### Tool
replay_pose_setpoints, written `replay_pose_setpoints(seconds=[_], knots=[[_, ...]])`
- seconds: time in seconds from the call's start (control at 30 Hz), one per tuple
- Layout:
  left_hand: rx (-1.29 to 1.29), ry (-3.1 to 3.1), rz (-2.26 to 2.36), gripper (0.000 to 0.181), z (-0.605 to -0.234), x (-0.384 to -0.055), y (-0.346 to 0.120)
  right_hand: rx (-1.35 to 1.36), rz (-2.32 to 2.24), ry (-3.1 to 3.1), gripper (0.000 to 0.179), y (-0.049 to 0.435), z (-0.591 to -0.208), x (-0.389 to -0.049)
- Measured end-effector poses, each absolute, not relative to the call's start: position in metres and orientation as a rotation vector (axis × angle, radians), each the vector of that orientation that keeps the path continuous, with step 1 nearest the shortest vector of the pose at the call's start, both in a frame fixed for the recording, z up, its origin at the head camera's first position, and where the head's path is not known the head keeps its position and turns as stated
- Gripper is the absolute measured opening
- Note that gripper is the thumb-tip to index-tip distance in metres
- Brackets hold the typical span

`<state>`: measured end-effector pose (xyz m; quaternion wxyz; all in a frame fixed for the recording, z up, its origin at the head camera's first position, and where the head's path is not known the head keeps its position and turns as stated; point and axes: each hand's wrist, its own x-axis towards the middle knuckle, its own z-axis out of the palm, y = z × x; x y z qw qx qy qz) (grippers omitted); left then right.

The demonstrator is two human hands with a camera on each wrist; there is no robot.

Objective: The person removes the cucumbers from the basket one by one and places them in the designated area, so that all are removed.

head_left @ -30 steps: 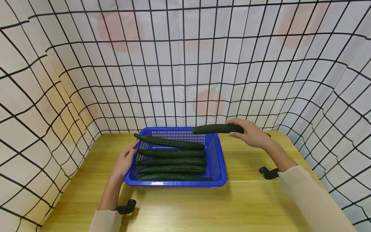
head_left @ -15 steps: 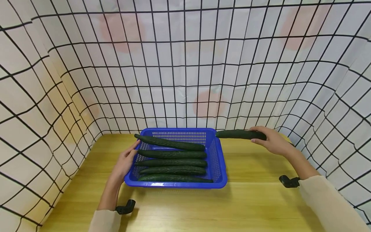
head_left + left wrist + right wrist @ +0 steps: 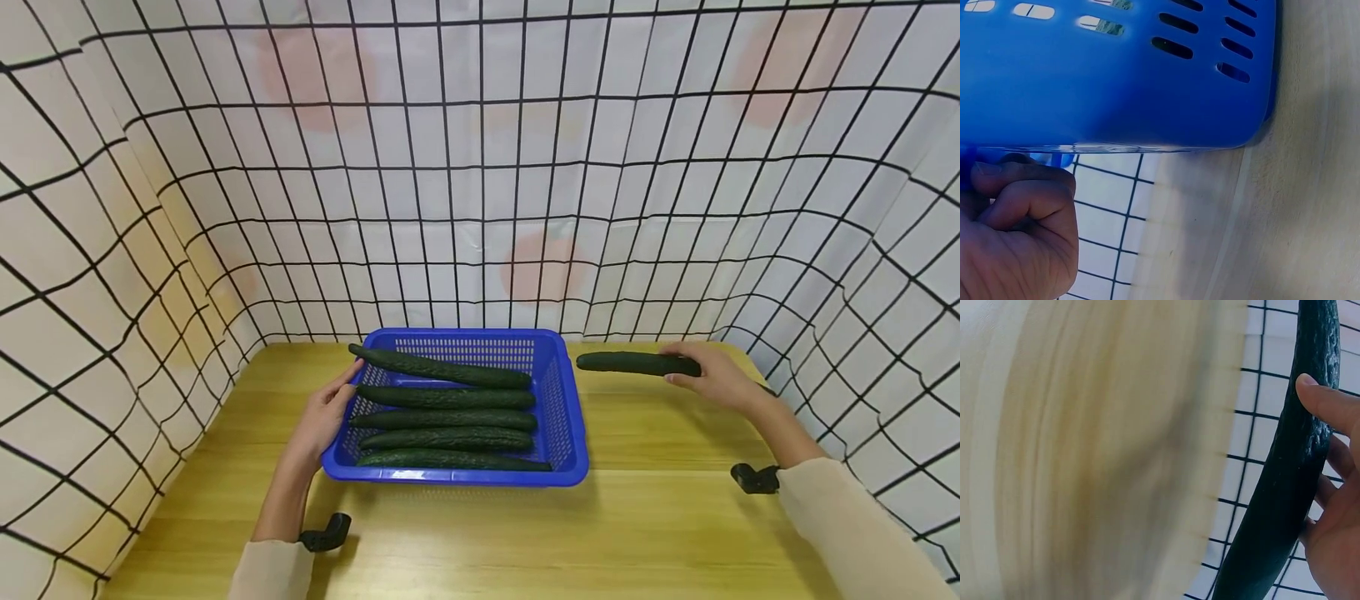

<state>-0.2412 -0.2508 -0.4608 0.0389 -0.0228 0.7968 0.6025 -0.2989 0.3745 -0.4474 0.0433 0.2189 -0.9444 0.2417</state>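
Observation:
A dark green cucumber (image 3: 626, 362) lies crosswise in my right hand (image 3: 712, 375), to the right of the blue basket (image 3: 465, 477). In the right wrist view, the thumb (image 3: 1325, 403) presses one side of this cucumber (image 3: 1279, 487) and the fingers curl behind it. The cucumber is over the back right of the table; whether it touches the wood I cannot tell. My left hand (image 3: 318, 421) grips the basket's left rim, its curled fingers (image 3: 1032, 200) showing in the left wrist view. Several cucumbers (image 3: 446, 398) lie side by side in the basket, the rearmost resting its left end on the rim.
The light wooden table (image 3: 480, 542) carries the basket near its back edge. A white sheet behind black grid mesh (image 3: 480, 192) encloses the table at the back and both sides. Black devices (image 3: 756, 478) are strapped to both wrists.
My right hand has carried the cucumber rightward and lower, from above the basket's back right corner to beside the basket. The left hand stays on the rim.

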Motion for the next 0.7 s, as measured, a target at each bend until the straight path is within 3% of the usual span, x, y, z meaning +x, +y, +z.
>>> replay_pose_setpoints(seconds=[0.7], knots=[[-0.073, 2.436, 1.877, 0.051, -0.463, -0.241, -0.250, 0.624, 0.692, -3.022, 0.045, 0.373, -0.493, -0.314]])
